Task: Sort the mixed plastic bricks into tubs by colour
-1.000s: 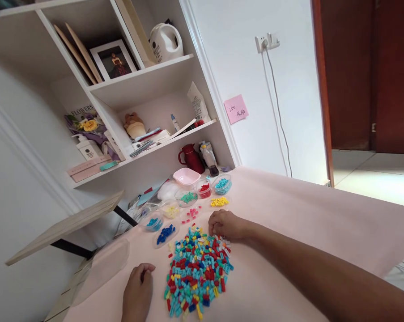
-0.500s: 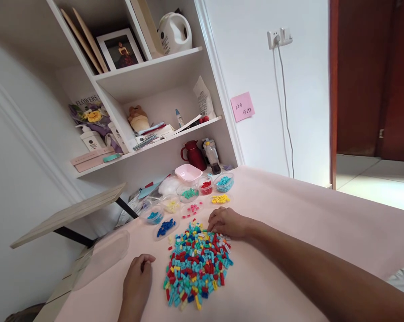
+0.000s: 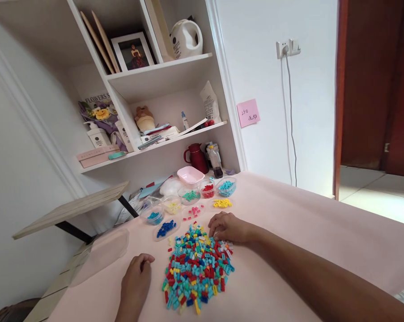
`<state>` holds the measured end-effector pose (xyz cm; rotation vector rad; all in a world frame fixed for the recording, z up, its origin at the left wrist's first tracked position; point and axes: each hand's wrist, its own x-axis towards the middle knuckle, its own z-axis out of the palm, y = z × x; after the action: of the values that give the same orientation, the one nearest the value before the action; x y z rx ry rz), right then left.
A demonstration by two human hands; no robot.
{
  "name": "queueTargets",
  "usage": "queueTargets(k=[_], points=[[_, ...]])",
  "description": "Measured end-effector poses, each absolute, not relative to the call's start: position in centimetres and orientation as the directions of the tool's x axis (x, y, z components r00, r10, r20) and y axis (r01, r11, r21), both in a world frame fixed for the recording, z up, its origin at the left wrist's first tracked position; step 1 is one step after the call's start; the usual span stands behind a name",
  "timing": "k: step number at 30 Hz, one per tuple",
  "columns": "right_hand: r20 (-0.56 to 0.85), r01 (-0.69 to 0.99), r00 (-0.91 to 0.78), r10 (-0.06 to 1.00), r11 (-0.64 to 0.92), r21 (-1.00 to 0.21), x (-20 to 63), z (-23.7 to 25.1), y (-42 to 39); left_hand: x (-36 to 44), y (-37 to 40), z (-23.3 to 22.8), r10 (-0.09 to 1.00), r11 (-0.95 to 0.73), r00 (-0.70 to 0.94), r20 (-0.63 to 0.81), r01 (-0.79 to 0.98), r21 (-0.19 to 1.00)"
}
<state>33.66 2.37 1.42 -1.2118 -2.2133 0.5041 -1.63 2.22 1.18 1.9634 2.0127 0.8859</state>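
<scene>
While the right hand (image 3: 227, 227) sits half-curled at the brick pile's (image 3: 197, 270) far right edge, any hold is indiscernible; left hand (image 3: 136, 273), loosely curled alongside, likewise. Pile's long axis: near-to-far, orientations mixed. Clear tubs (image 3: 227, 194) crowd beyond.

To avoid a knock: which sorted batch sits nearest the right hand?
The yellow bricks, just beyond the right hand; every other batch, even the pink bricks to their left, lies farther off.

One head-worn view, tilted, forward and down across the table (image 3: 289, 212)
</scene>
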Motion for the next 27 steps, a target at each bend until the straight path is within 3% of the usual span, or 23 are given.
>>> queueTargets(k=[9, 22, 27], points=[[0.283, 0.523, -0.459, 0.842, 0.514, -0.68, 33.79, 1.19, 2.42, -1.69, 2.48, 0.99, 0.96, -0.052, -0.101, 0.259, 0.85, 0.524], [0.266, 0.542, -0.523, 0.81, 0.557, -0.629, 33.96, 1.66, 1.96, -2.06, 2.85, 0.54, 0.966, -0.051, -0.092, 0.241, 0.85, 0.525], [0.279, 0.461, -0.451, 0.848, 0.489, -0.74, 33.52, 1.23, 2.1, -2.25, 2.9, 0.32, 0.968, -0.047, -0.091, 0.234, 0.849, 0.526]])
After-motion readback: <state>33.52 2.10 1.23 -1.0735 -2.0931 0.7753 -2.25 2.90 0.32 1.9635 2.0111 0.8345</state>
